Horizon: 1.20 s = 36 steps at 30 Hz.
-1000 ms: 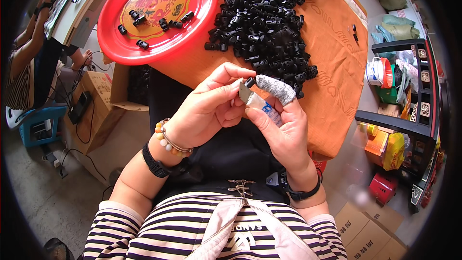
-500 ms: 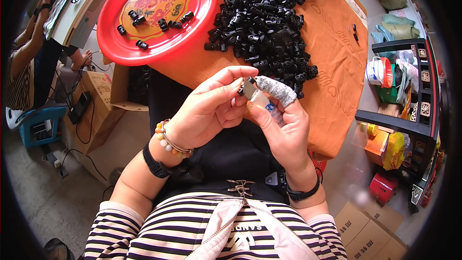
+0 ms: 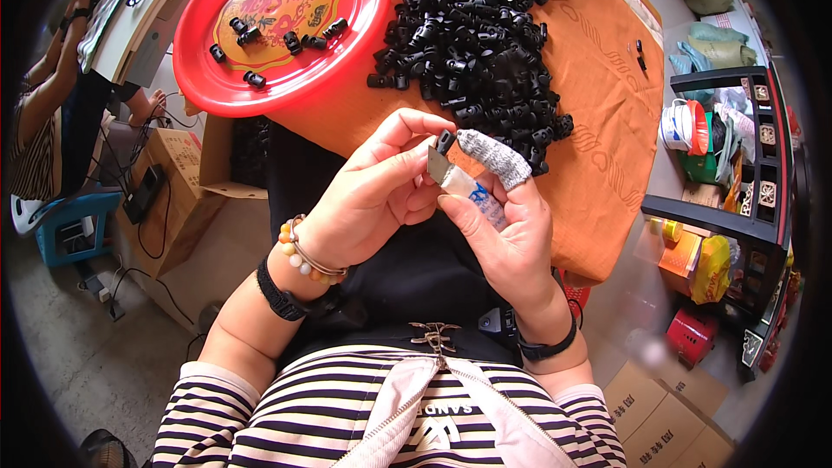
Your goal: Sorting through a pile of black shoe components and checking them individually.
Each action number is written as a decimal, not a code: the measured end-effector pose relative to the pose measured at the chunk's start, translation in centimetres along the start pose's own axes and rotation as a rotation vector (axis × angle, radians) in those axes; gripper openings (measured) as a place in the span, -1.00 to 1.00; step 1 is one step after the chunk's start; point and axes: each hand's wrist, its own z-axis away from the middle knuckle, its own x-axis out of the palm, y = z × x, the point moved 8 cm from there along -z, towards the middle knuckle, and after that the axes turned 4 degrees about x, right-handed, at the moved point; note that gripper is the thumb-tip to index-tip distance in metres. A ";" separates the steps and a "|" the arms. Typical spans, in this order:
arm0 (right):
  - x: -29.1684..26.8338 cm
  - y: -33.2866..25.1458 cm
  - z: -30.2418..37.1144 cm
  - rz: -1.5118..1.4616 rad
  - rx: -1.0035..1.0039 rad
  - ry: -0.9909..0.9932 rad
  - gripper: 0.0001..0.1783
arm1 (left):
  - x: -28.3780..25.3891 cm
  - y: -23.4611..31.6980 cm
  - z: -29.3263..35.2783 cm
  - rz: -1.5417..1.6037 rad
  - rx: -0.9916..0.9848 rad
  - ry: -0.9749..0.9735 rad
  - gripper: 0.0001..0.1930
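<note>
My left hand (image 3: 377, 178) pinches a small black plastic piece, like a cord lock (image 3: 445, 141), between thumb and fingertips. In my right hand (image 3: 516, 230) is a flat metal blade (image 3: 438, 166) whose grip is wrapped in white and blue material. The blade lies against the piece, close to my left thumb. A grey knitted finger cover (image 3: 494, 156) sits on my right index finger, which reaches toward the piece. Beyond my hands, a large heap of similar black pieces (image 3: 485, 61) spreads over the orange cloth. Several more lie scattered on a red round tray (image 3: 195, 61).
The orange-covered table (image 3: 598, 121) has a few slim black bits at its right. A dark shelf (image 3: 719, 217) with bags and tubs stands further right. Cardboard boxes (image 3: 663, 420) are at lower right; an open carton (image 3: 217, 160) is left. Another person's arm (image 3: 56, 78) shows at far left.
The black piece now stands more upright and shows above the blade. My right hand has shifted slightly left and tilted, exposing more of the blade's flat face and wrapped grip.
</note>
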 end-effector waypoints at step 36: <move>-0.8 -0.1 -0.2 0.049 0.001 -0.001 -0.60 | 0.3 0.3 0.3 -0.117 0.014 0.033 -0.69</move>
